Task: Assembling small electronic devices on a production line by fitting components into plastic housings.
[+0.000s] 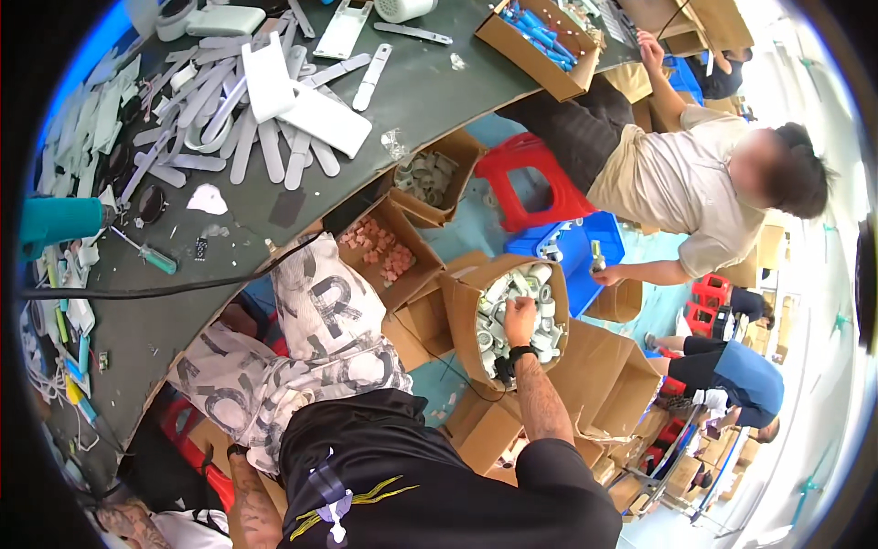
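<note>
My right hand [519, 320], with a dark band at the wrist, reaches into an open cardboard box [464, 334] full of white and grey plastic parts [545, 337]. Its fingers are curled closed among the parts; what they grip is hidden. On the other side, my left forearm [253, 503] hangs down beside my patterned trousers [315, 311], a dark band at its wrist. The left hand itself is hidden past the wrist.
The dark workbench [302, 220] carries a heap of grey plastic strips [247, 146], a teal power tool [64, 227] and a green-handled screwdriver [157, 259]. A box of pink pieces [377, 252], a blue bin [585, 247] and a red stool [517, 183] stand close by. A co-worker [686, 174] sits across.
</note>
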The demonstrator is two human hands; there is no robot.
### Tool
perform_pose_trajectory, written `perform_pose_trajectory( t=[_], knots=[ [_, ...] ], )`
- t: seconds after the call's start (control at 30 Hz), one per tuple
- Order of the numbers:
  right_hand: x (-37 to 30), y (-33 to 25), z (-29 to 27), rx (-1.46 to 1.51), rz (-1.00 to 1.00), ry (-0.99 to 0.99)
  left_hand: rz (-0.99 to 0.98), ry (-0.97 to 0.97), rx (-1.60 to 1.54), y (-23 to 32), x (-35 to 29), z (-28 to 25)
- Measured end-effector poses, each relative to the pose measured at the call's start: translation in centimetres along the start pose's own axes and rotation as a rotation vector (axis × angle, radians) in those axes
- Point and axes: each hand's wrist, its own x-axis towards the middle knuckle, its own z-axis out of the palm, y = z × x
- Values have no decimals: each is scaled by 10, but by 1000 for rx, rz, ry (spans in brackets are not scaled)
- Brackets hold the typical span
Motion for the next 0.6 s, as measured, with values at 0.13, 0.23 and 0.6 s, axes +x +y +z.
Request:
perform_pose_trajectory(
  t=[0.13, 0.23, 0.6],
  knots=[
    [-27, 27, 17, -304, 173, -259, -47, -44, 139, -33, -21, -18],
    [-23, 26, 31, -358, 169, -386, -74, -83, 225, -50, -33, -22],
    [43, 9, -48, -74, -182, 48, -69, -227, 458, -101, -47, -8]
  ],
)
